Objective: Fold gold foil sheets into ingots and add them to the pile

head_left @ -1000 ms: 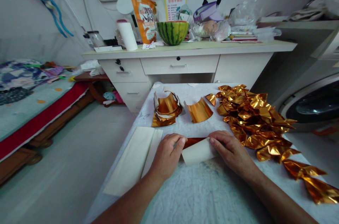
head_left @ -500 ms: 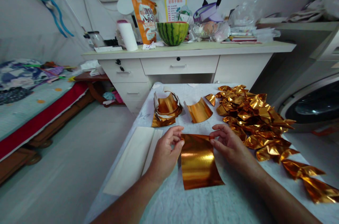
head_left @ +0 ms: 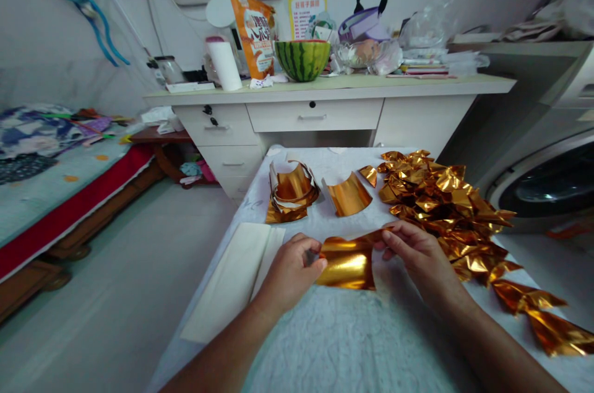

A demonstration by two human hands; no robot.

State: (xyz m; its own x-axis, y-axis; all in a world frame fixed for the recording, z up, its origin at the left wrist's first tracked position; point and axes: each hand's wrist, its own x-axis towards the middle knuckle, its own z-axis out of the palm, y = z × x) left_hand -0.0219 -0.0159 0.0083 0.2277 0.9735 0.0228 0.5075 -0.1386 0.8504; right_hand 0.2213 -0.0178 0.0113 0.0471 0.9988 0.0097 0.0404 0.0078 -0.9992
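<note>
A sheet of shiny gold foil paper [head_left: 348,264] is held between my two hands above the cloth-covered table. My left hand [head_left: 297,269] pinches its left edge between thumb and fingers. At its upper right corner, my right hand [head_left: 411,247] has the foil pinched, and that corner is pulled up and outward. The sheet bends, its near part curving toward me. Just beyond it lie a single curled gold sheet [head_left: 350,195] and a curled stack of gold sheets [head_left: 293,189]. Beside my left hand are white paper sheets [head_left: 232,278].
A heap of folded gold foil pieces [head_left: 431,201] covers the table's right side, with two more pieces [head_left: 552,319] nearer me. Behind stands a white desk [head_left: 315,114] bearing a watermelon half [head_left: 302,60]. A washing machine [head_left: 547,151] is at right, a bed [head_left: 69,176] at left.
My right hand has moved slightly right and up with its corner of the foil. The sheet has gone from hanging nearly flat to bent and shorter-looking. My left hand has shifted slightly downward.
</note>
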